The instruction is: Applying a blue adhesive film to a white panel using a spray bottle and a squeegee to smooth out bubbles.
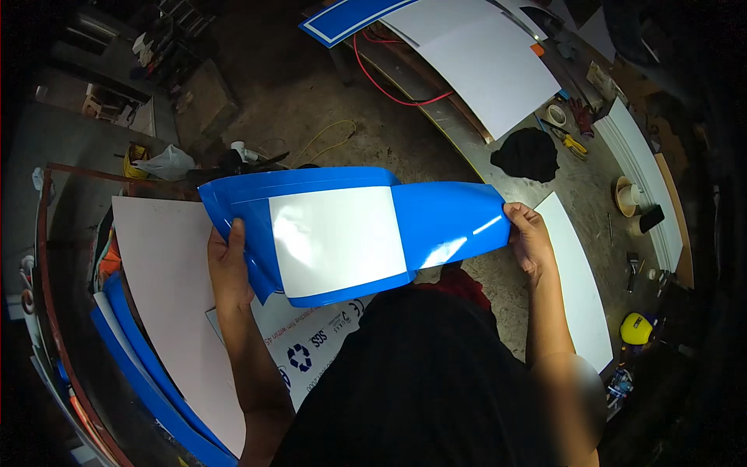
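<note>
A glossy blue vinyl sheet with a white panel stretches between my two hands in front of my body. My left hand pinches its left end, thumb on top, where the blue edge is creased and folded. The narrower right end is gripped by my right hand between thumb and fingers. The sheet curves, and light glints off both the blue and the white. Under its lower edge lies a pale printed board, partly hidden by the sheet and my dark clothing.
On the left, a large pale panel leans beside blue strips and a rusty metal frame. The workbench at right bears white sheets, a black cloth, yellow-handled pliers, a tape roll and a yellow-green tool.
</note>
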Demonstrator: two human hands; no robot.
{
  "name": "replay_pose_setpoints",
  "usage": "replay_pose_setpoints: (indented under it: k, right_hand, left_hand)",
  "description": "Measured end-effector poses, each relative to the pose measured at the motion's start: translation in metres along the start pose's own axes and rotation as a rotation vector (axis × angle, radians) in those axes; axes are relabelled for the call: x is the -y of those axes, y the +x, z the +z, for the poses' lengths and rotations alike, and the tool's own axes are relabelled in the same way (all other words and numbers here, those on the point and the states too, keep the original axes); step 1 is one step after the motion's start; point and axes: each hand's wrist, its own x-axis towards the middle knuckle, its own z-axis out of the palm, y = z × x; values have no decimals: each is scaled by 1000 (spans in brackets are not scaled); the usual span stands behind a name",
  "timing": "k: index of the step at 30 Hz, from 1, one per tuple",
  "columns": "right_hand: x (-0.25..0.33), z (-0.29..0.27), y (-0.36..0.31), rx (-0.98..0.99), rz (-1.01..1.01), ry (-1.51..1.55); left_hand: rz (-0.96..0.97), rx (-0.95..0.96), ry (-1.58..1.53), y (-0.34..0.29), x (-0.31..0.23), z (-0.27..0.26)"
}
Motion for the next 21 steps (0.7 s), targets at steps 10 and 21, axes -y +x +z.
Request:
replay_pose_setpoints:
  k: [10,21]
  right_hand:
    - [-4,-5,-13,-60,-36,10]
    - [-6,-27,-34,-150,-103,-41]
  left_hand:
    - [133,2,195,-7,-15,6]
    - [158,20,159,7,-16,-8]
